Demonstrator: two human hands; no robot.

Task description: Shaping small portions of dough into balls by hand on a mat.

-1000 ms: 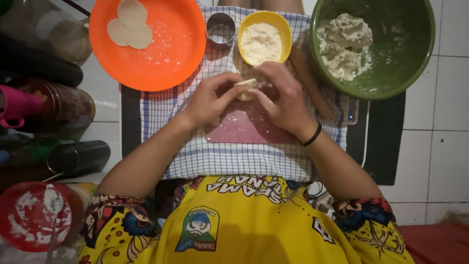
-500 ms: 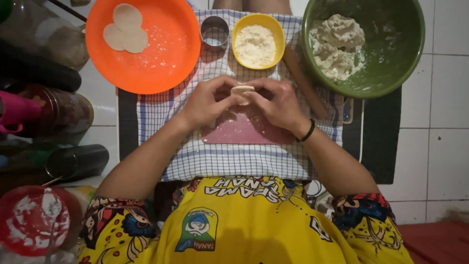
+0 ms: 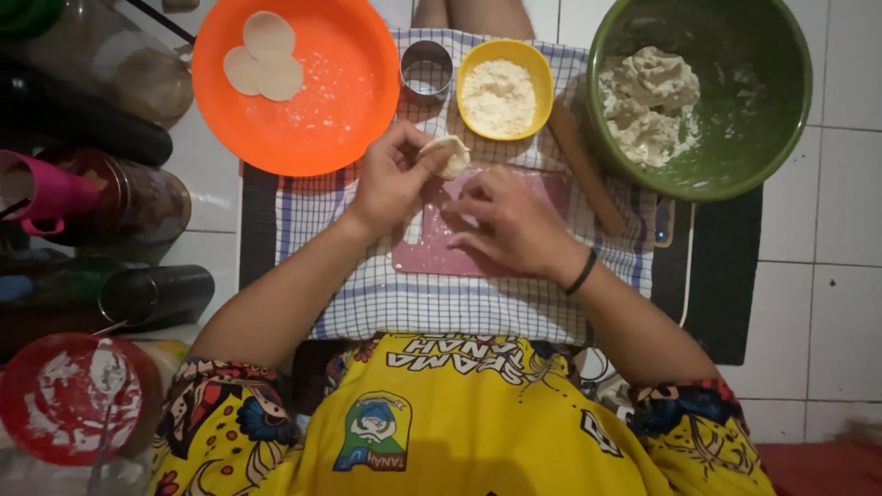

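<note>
Dough disc [image 3: 446, 153] in left hand [image 3: 390, 184]

Pink board [image 3: 432, 253] partly under hands

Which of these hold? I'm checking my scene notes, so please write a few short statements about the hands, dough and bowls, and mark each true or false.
1. The left hand holds a small piece of dough. True.
2. The orange plate carries three flat dough rounds. True.
3. The green bowl is empty. False: a lump of dough sits in it.
4. The right hand grips the rolling pin. False: it rests over the pink board, apart from the pin.
5. The yellow bowl holds white flour. True.
</note>
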